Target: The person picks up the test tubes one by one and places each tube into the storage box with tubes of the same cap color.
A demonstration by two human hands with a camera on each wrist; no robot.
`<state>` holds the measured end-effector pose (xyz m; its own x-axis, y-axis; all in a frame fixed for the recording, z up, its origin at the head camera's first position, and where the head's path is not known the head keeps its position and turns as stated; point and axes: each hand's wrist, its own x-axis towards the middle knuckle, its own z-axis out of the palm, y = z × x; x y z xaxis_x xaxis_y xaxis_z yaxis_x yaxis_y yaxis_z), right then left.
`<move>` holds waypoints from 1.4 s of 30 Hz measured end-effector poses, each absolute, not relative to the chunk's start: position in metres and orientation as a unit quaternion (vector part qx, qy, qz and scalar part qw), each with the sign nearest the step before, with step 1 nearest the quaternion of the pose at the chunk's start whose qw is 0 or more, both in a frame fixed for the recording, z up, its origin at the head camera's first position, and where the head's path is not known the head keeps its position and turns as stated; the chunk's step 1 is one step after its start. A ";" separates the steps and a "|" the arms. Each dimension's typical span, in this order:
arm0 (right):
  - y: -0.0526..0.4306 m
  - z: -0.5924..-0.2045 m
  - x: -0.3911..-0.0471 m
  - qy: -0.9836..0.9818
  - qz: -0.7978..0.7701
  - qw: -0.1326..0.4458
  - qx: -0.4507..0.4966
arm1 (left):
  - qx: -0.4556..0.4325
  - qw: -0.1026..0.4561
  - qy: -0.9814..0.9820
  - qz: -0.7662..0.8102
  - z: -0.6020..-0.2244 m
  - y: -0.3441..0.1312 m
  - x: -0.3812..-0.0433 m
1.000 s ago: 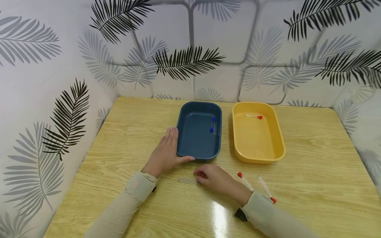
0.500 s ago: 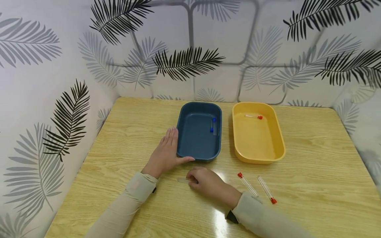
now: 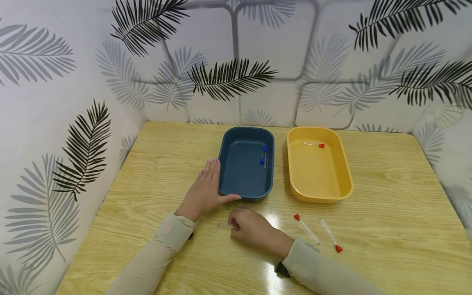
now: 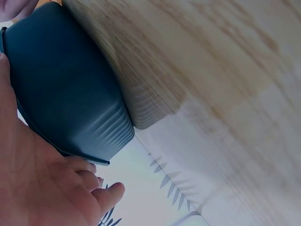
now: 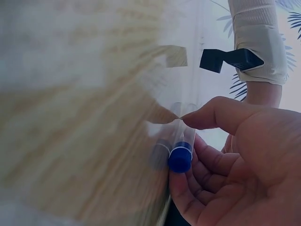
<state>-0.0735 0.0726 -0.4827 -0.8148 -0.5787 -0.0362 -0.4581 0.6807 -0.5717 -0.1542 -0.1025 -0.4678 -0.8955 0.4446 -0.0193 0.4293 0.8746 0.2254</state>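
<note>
Tube (image 5: 186, 134), clear w/ blue cap (image 5: 180, 157), lies along table (image 3: 387, 184), near side of blue tray (image 3: 239, 174); touching wood or barely off it, can't tell. R hand (image 3: 252, 229) pinches it nr cap end: thumb one side, curled fingers other, clear end poking out L. Step in hand is prob. the pickup. Best: light but sure squeeze (prob. slick, could roll), then lift level & mind free end vs. tray rim. L hand (image 3: 206, 184) flat vs. tray's L side, fingers straight, thumb along near rim; gentle pressure only, so tray doesn't skid. Inside blue tray, R side: 2 blue-capped tubes (image 3: 265, 159). Yellow tray (image 3: 318, 176) just beside, not touching, w/ red-capped tube (image 3: 311, 144) nr far end. 2 loose red-topped tubes (image 3: 309, 232) on table, R of R hand. Leaf-print wall (image 3: 221, 110) behind.
</note>
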 end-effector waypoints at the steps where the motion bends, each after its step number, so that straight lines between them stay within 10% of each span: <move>1: 0.073 -0.482 -0.073 0.911 -0.279 0.108 -0.284 | 0.226 0.035 0.967 0.108 -0.468 -0.102 -0.154; 42: 0.133 -0.427 -0.086 0.858 -0.448 0.126 -0.219 | 0.224 0.047 0.968 0.107 -0.468 -0.102 -0.154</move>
<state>-0.0857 0.1328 -0.4267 -0.8723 -0.4885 -0.0191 -0.2637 0.5032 -0.8229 -0.1539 -0.1017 -0.4679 -0.8951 0.4437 -0.0432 0.4237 0.8768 0.2275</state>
